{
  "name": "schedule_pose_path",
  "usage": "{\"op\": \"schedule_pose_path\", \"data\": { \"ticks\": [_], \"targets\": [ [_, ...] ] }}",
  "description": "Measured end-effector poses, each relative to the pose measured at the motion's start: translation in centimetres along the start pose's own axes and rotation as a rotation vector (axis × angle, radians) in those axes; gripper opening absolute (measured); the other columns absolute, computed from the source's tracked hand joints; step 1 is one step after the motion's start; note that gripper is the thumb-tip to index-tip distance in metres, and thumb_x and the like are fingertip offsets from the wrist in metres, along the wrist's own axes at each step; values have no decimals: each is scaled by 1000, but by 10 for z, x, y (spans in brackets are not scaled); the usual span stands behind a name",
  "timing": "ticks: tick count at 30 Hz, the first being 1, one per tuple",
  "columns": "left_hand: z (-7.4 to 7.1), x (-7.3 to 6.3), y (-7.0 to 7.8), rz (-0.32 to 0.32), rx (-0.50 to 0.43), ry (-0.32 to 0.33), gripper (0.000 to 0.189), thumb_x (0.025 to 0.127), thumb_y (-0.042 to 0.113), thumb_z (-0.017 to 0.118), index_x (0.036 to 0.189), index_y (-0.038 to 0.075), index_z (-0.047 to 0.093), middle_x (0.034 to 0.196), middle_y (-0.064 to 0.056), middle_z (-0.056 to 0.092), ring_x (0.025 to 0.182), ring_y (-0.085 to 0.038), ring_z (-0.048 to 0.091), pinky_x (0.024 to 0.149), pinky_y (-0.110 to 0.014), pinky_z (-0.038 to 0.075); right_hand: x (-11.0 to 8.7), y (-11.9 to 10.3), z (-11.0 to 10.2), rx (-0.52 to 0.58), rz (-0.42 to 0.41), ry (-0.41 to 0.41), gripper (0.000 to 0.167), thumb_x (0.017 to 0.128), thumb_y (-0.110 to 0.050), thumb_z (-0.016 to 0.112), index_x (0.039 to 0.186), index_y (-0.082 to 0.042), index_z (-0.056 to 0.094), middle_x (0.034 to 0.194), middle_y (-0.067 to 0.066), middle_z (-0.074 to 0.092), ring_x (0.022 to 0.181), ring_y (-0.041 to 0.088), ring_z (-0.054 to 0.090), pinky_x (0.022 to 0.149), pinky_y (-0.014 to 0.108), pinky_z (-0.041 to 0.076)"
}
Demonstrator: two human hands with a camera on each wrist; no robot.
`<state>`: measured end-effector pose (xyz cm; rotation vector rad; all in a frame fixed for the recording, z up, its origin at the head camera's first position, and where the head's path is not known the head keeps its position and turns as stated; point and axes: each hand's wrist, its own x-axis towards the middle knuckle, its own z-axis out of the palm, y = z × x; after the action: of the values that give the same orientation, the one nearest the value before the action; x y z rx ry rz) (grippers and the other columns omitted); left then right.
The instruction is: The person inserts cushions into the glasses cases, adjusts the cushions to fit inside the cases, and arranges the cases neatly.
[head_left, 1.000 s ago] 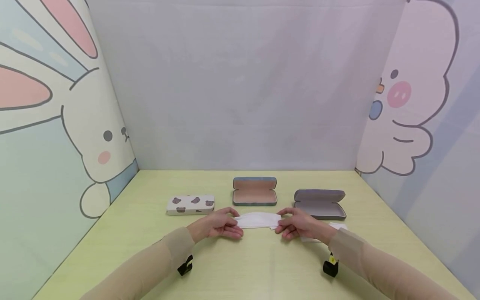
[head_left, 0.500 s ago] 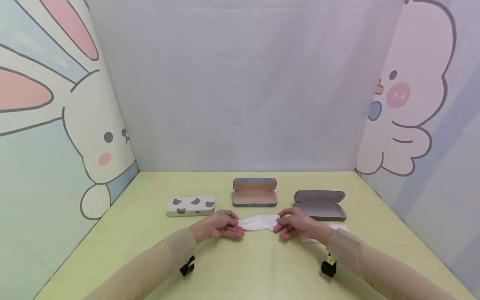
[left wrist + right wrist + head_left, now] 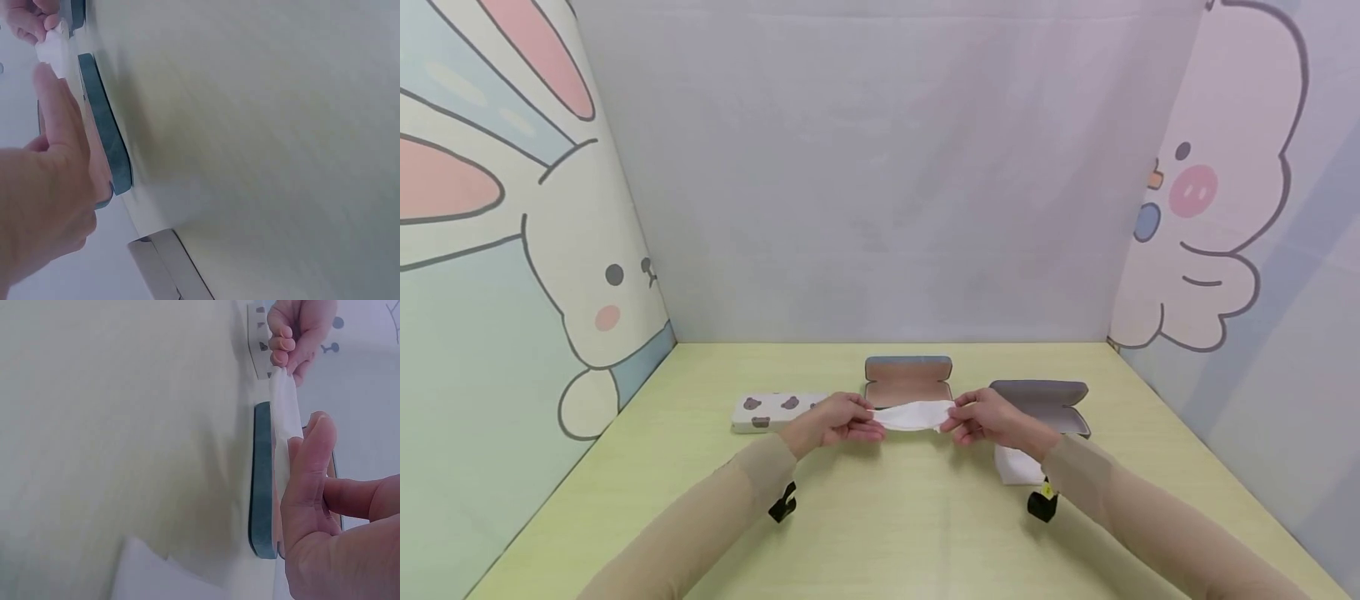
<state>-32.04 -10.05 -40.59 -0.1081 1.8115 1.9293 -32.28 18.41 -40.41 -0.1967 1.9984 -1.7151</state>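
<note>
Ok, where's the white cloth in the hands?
In the head view, the white cloth is held between the left hand and right hand, partly overlapping the near edge of the open blue case, with the grey case farther right.

- From here I see a plain beige left sleeve (image 3: 696, 529)
- matching right sleeve (image 3: 1157, 525)
- small black left wrist box (image 3: 782, 505)
- black right wrist box (image 3: 1041, 507) with yellow label (image 3: 1048, 489)

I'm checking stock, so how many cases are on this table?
3: a bear-print case, partly behind the left hand; an open blue case at the back centre; and an open grey case, partly behind the right hand. No others show.
</note>
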Motion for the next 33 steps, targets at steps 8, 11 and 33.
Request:
{"op": "schedule_pose_path", "data": {
  "ticks": [8,11,33],
  "targets": [
    [-8,19,10,29,-48,30,11,96,-5,45,106,-5,49,71,-16,70,66,-22,71,66,-31,63,21,-12,-3,7,1,58,18,98,-8,52,110,4,45,83,9,74,57,8,64,57,22,58],
    [-9,24,15,37,-63,35,14,96,-6,45,110,-7,48,71,-16,69,67,-23,72,67,-33,63,29,-15,-2,15,-1,87,17,98,-7,52,109,5,45,81,9,74,56,9,65,56,23,59],
    [0,54,17,22,-128,90,50,95,-8,44,143,-11,30,68,-17,68,61,-21,70,61,-29,62,59,-11,9,-212,-9,338,12,95,-2,53,102,6,48,63,9,68,42,11,58,45,28,57]
  ]
}}
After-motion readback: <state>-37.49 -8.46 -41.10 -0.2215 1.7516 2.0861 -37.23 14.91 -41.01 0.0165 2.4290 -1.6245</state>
